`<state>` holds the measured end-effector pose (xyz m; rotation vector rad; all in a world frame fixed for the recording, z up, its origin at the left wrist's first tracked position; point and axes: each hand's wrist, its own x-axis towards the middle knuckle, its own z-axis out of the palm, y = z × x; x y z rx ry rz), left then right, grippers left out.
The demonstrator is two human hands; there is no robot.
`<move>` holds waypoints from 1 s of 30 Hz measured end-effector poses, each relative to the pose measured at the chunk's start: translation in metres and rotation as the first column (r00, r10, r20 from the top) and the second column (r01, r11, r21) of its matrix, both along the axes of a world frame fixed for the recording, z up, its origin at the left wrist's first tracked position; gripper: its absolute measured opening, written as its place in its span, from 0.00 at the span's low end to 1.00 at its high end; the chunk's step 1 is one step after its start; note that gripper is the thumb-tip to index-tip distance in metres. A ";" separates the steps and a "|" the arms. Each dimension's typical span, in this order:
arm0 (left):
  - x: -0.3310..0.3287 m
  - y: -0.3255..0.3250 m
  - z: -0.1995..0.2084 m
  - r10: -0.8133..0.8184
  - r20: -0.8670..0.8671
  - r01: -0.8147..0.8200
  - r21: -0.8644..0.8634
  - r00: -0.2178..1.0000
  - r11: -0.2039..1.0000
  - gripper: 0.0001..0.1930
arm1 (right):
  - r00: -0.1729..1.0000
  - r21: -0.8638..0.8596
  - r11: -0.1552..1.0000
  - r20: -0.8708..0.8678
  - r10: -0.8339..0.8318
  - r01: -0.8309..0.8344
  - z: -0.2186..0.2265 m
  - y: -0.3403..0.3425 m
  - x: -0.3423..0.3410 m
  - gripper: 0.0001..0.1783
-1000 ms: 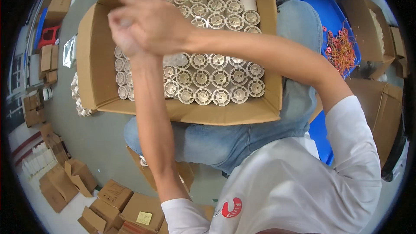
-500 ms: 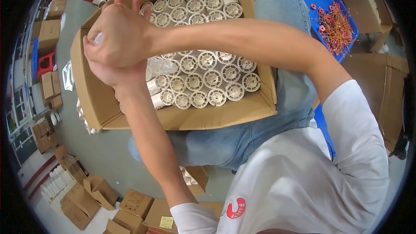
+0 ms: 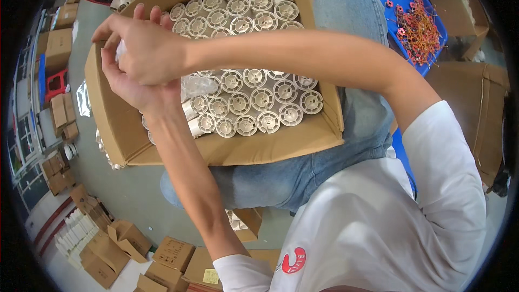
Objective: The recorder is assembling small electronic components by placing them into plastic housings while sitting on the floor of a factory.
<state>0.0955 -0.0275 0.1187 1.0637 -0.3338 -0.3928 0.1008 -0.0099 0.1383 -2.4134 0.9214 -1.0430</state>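
Crumpled, clear, colourless plastic film [image 3: 121, 48] is showing at the upper left of the frame, over the left end of a large, open, brown cardboard box [image 3: 259, 151]. Our right hand [image 3: 148, 51] is lying across our left hand [image 3: 136, 89], and the fingers of both are curling in around the film, leaving little gap; a few fingertips [image 3: 139, 11] are sticking up past the top, while the inner ones are hidden, so we cannot tell how firmly they are pinching. A glossy tuft of clear plastic [image 3: 199, 86] is showing to the right of our hands, over white, round, slotted plastic spools [image 3: 262, 99]; we cannot tell whether it is joining the same film.

We are judging the film very light and soft, giving under any squeeze, and slick enough to be slipping from a loose pinch. It is probably tearing easily at a thin edge, so we are favouring a broad, whole-hand hold on the bunched middle.
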 end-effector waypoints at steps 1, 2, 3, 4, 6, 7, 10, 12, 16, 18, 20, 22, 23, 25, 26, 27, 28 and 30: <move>-0.002 0.002 0.001 0.006 0.002 -0.006 -0.001 1.000 1.000 0.30 | 1.000 -0.001 1.000 0.002 0.006 -0.006 -0.007 -0.004 0.003 0.21; -0.005 0.003 0.003 0.012 -0.012 -0.012 -0.042 1.000 0.999 0.30 | 0.888 0.001 0.945 0.342 0.306 -0.327 -0.022 -0.021 0.007 0.23; -0.006 -0.001 -0.002 0.008 -0.036 -0.011 -0.090 0.999 0.996 0.30 | 0.594 -0.105 0.801 0.615 0.518 -0.589 -0.042 -0.043 0.009 0.25; 0.011 0.015 -0.006 -0.484 -0.014 0.421 -0.474 0.875 0.773 0.33 | 0.163 -0.293 0.588 0.783 0.600 -0.754 -0.045 -0.053 0.003 0.27; 0.021 0.030 -0.017 -0.527 -0.013 0.448 -0.509 0.850 0.735 0.33 | 0.428 -0.323 0.783 0.696 0.577 -0.532 -0.036 -0.051 -0.019 0.16; 0.021 0.032 -0.017 -0.575 -0.009 0.478 -0.545 0.818 0.689 0.34 | 0.664 -0.390 0.885 0.596 0.452 -0.253 -0.030 -0.050 -0.026 0.09; 0.016 0.027 -0.008 -0.721 0.030 0.564 -0.645 0.692 0.515 0.37 | 0.152 -0.504 0.518 0.599 0.786 -0.691 -0.039 -0.063 -0.020 0.12; 0.015 0.037 -0.009 -0.643 -0.038 0.471 -0.647 0.765 0.599 0.35 | 0.196 -0.458 0.472 0.529 0.826 -0.753 -0.044 -0.062 -0.034 0.14; 0.011 0.051 -0.019 -0.446 -0.170 0.266 -0.602 0.879 0.753 0.32 | 0.237 -0.404 0.546 0.601 0.763 -0.734 -0.045 -0.050 -0.039 0.15; 0.015 0.057 -0.023 -0.423 -0.141 0.284 -0.551 0.895 0.784 0.32 | 0.288 -0.384 0.635 0.654 0.699 -0.670 -0.045 -0.048 -0.037 0.17; 0.028 0.065 -0.016 -0.487 -0.310 0.224 -0.608 0.816 0.762 0.34 | 0.349 -0.174 0.553 0.615 0.707 -0.815 -0.044 -0.055 -0.031 0.15; 0.033 0.055 -0.005 -0.507 -0.429 0.189 -0.594 0.748 0.782 0.35 | 0.476 -0.040 0.638 0.631 0.613 -0.769 -0.038 -0.078 -0.016 0.20; 0.022 0.048 0.005 -0.664 -0.403 0.260 -0.696 0.630 0.669 0.35 | 0.550 0.170 0.597 0.636 0.541 -0.784 -0.030 -0.089 -0.016 0.20; 0.017 0.038 0.020 -0.182 -0.502 0.117 -0.157 0.846 0.981 0.31 | 0.595 0.094 0.734 0.660 0.460 -0.672 -0.033 -0.112 0.000 0.14; 0.024 0.041 0.022 0.117 -0.480 -0.085 0.089 0.869 0.992 0.29 | 0.666 0.091 0.806 0.622 0.413 -0.585 -0.032 -0.122 0.005 0.15; 0.047 0.061 0.011 0.101 -0.364 -0.043 0.165 0.926 0.985 0.24 | 0.599 0.134 0.729 0.678 0.427 -0.671 -0.034 -0.128 0.006 0.13; 0.053 0.068 0.004 0.106 -0.139 -0.052 0.349 0.985 0.936 0.22 | 0.637 0.057 0.746 0.566 0.523 -0.664 -0.037 -0.133 0.002 0.13; 0.079 0.092 -0.016 -0.072 0.341 -0.193 0.680 0.937 0.707 0.20 | 0.636 -0.072 0.760 0.499 0.588 -0.646 -0.039 -0.134 -0.006 0.10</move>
